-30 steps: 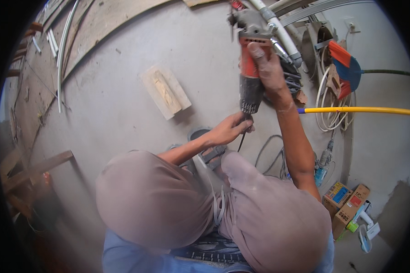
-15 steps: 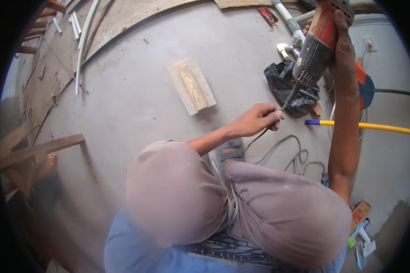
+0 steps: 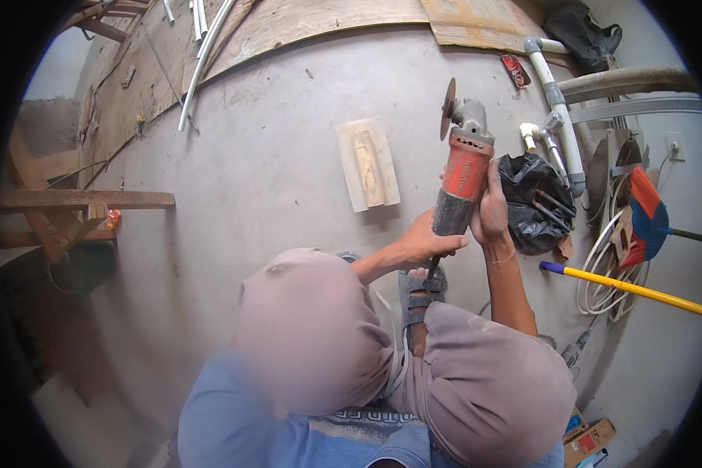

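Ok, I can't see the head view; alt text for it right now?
Left hand grips the dark rear of a red and black angle grinder with a thin round disc; right hand holds its red body. A pale rectangular wooden-handled float lies on grey floor ahead, a crumpled black plastic bag to the right.

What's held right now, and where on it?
Angle grinder: left hand at its dark rear end, right hand along the body's side, where red meets dark.
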Demonstrator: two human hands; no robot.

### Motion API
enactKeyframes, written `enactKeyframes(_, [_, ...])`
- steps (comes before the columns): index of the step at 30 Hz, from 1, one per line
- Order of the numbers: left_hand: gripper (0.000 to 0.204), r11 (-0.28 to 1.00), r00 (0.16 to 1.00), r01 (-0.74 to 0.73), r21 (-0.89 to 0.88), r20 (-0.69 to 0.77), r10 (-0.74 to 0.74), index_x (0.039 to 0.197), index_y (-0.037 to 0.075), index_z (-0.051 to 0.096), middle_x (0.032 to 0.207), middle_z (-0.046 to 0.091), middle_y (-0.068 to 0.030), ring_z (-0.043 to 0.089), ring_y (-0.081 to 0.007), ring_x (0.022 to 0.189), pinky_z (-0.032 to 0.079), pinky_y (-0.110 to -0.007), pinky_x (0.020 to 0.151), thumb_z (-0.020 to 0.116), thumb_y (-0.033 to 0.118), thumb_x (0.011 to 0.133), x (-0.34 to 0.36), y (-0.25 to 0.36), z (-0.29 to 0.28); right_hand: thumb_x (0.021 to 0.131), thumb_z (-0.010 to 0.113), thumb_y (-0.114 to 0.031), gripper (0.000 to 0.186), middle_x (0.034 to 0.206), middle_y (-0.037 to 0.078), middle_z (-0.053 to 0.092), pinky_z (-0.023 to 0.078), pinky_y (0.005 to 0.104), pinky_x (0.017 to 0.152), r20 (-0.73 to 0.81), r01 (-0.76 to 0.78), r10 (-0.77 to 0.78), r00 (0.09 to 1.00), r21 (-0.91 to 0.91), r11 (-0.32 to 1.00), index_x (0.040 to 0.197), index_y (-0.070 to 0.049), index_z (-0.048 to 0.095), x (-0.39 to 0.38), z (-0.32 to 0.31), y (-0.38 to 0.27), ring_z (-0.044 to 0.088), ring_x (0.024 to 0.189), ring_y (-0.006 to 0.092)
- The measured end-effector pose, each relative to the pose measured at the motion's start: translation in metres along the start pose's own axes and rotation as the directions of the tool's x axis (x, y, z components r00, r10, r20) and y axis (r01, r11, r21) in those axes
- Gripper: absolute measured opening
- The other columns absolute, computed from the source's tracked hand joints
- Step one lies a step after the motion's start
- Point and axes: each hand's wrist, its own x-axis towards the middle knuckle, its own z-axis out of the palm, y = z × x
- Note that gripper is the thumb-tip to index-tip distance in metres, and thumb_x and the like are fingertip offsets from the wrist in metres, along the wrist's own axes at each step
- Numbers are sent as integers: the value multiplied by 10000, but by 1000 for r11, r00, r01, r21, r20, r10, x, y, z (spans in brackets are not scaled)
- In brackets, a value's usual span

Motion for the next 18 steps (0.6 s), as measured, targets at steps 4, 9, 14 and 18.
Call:
enactKeyframes(4, [410, 998, 998, 67, 5, -12, -67, 1031, 39, 565, 846, 595, -23, 585, -112, 737, 500, -289, 665, 814, 267, 800, -4, -11, -3, 1083, 302, -506, 644, 1351, 198, 574, 468, 423, 1061, 155, -56, 28, 988, 183, 982, 1460, 5, 407, -9, -17, 7, 584, 1238, 266])
enactKeyframes(9, [371, 992, 993, 122, -19, 4, -122, 1015, 41, 577, 834, 585, -14, 578, -111, 738, 492, -292, 660, 800, 262, 816, -2, -20, 1, 1068, 400, -460, 598, 1356, 177, 584, 469, 437, 1060, 115, -81, 52, 992, 266, 961, 1454, -4, 428, -13, -33, 24, 593, 1234, 280])
enactKeyframes(14, [311, 992, 994, 97, 77, 36, -100, 940, 42, 599, 795, 611, -27, 587, -109, 699, 490, -288, 625, 789, 267, 836, 2, -30, 0, 1043, 439, -486, 579, 1209, 163, 643, 521, 411, 952, 81, -113, 91, 993, 324, 939, 1385, -22, 494, -6, -43, 36, 641, 1091, 259])
enactKeyframes(18, [321, 993, 993, 114, 40, 2, -114, 975, 40, 590, 812, 612, -32, 586, -108, 702, 508, -298, 642, 793, 246, 836, -5, -29, -4, 1059, 414, -498, 519, 1206, 114, 624, 544, 372, 890, 144, -149, 108, 984, 315, 937, 1359, -86, 511, -3, -34, 36, 651, 984, 194])
